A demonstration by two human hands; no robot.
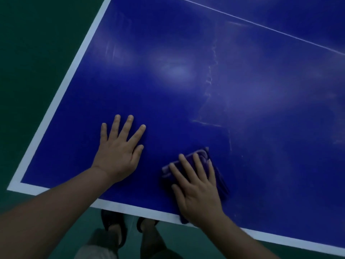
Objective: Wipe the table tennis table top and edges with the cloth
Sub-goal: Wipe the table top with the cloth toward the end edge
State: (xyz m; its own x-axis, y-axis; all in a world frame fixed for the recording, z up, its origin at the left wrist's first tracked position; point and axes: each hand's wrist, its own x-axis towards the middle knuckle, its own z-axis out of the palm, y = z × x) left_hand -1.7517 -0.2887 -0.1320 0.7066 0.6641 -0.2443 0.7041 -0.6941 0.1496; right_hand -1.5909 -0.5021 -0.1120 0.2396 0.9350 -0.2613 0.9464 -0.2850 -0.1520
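The blue table tennis table (186, 86) fills most of the view, with a white border along its left and near edges. My right hand (196, 187) presses flat on a folded purple cloth (217, 176) close to the near edge. The cloth sticks out beyond my fingers and to the right of my palm. My left hand (119, 148) rests flat on the bare tabletop with fingers spread, to the left of the cloth, holding nothing.
The table's near-left corner (11, 187) lies at the lower left. A thin white centre line (261, 25) crosses the top right. Faint smears (211, 75) mark the surface ahead of the cloth. My sandalled feet (115, 227) stand on green floor below the near edge.
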